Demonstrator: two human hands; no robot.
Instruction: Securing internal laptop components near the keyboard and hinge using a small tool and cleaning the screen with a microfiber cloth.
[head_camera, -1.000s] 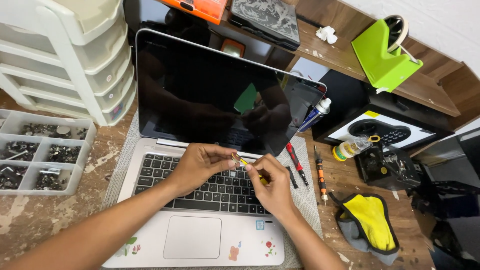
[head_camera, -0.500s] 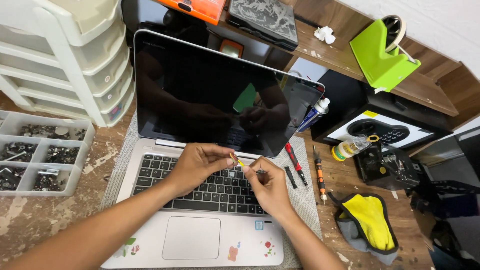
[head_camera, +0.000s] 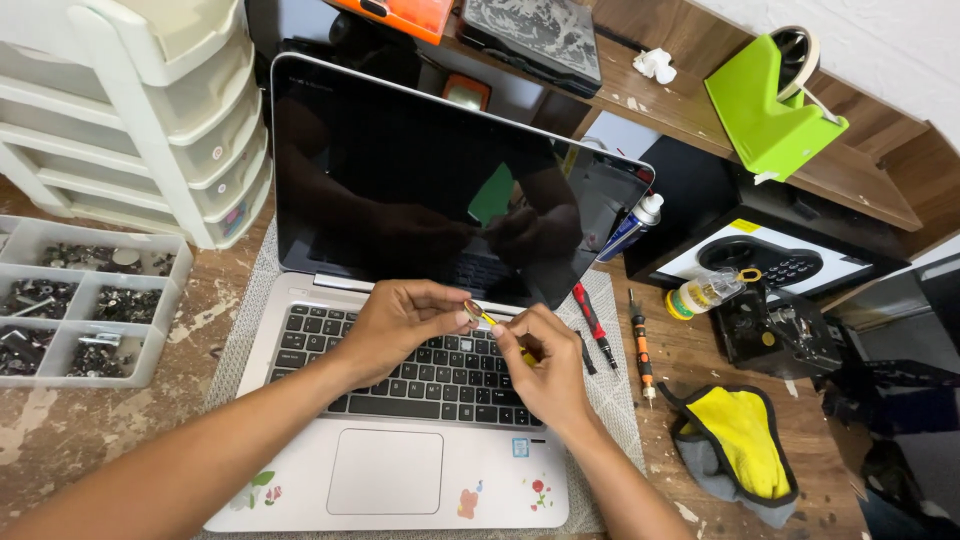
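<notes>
At the centre of the frame, above the keyboard of an open silver laptop (head_camera: 400, 470), the left hand (head_camera: 400, 325) pinches a small dark round piece (head_camera: 472, 310) between thumb and fingertips, and the right hand (head_camera: 545, 375) grasps a slim yellow-handled tool (head_camera: 490, 322) whose tip meets that piece. Right of the hands, a red-handled screwdriver (head_camera: 590, 322) and an orange-handled screwdriver (head_camera: 642, 350) lie on the grey mat (head_camera: 610, 395). At the left edge a clear compartment tray of screws (head_camera: 80, 300) rests on the table (head_camera: 60, 440), below a white drawer unit (head_camera: 130, 110). A yellow and grey glove (head_camera: 745, 445) lies at lower right
</notes>
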